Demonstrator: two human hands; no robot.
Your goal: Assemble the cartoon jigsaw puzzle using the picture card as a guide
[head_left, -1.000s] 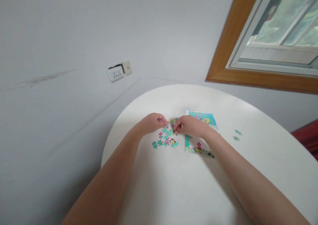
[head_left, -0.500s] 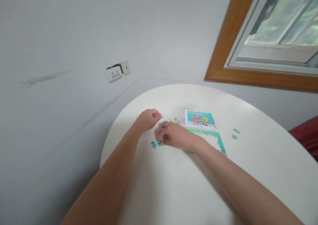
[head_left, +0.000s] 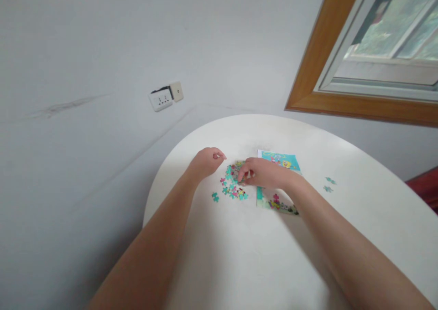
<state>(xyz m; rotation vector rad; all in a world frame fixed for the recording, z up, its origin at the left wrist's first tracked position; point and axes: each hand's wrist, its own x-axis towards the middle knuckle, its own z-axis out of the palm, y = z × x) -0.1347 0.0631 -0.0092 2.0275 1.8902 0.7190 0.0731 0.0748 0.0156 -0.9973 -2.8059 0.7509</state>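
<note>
Right hand (head_left: 263, 172): fingers curled over the right side of the loose jigsaw pieces (head_left: 233, 192); I cannot tell whether they grip one. Left hand (head_left: 207, 162): fingertips together, just beside the pieces. Pieces: knobbed, teal, pink and yellow, scattered on the white table (head_left: 239, 255).

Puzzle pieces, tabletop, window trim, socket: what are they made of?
Puzzle pieces: likely printed cardboard; flat, multicoloured, tabbed. Too small to confirm.
Tabletop: smooth, white, soft sheen towards the far edge; laminate or paint, can't tell.
Window trim: probably varnished wood; warm brown, faintly streaked.
Socket: likely plastic; white, moulded-looking plate.
</note>
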